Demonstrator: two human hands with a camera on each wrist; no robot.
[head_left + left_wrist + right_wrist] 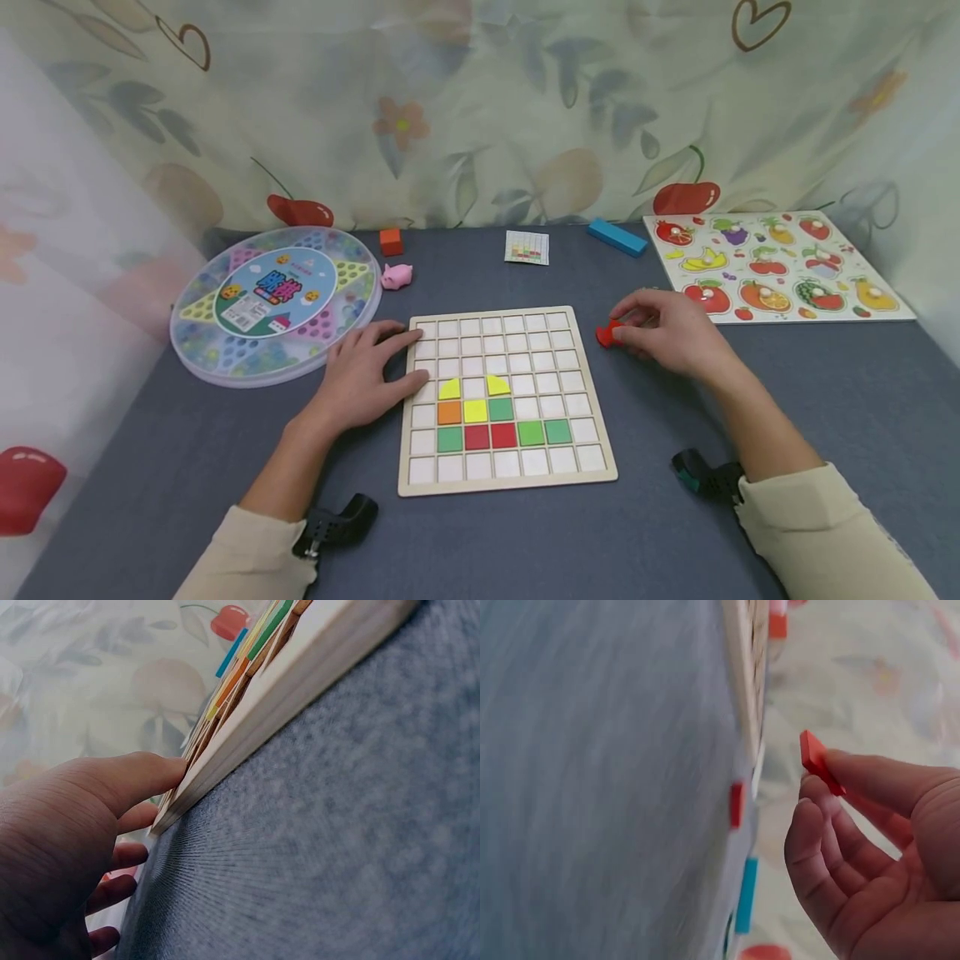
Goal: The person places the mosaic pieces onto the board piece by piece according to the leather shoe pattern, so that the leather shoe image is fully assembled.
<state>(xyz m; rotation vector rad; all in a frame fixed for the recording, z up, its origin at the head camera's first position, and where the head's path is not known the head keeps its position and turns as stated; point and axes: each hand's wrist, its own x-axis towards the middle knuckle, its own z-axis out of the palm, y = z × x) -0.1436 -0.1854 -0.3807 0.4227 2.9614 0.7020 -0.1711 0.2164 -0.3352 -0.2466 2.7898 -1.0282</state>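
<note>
A wooden grid board [510, 485] with white cells lies in the middle of the table, some cells filled with yellow, orange, green and red tiles. My left hand [356, 375] touches the board's left edge; the thumb [154, 776] rests on the rim and the other fingers are spread. Right of the board, my right hand [667, 329] pinches a small flat red tile [815, 759] between thumb and fingertips. Below it on the table is another red piece [737, 805], apart from the fingers in the right wrist view.
A round game box [352, 337] lies at the left, near an orange block [391, 242] and a pink pig figure [397, 277]. Behind the board are a small pattern card [527, 247] and a blue block [617, 237]. A fruit puzzle board [780, 317] lies at the right.
</note>
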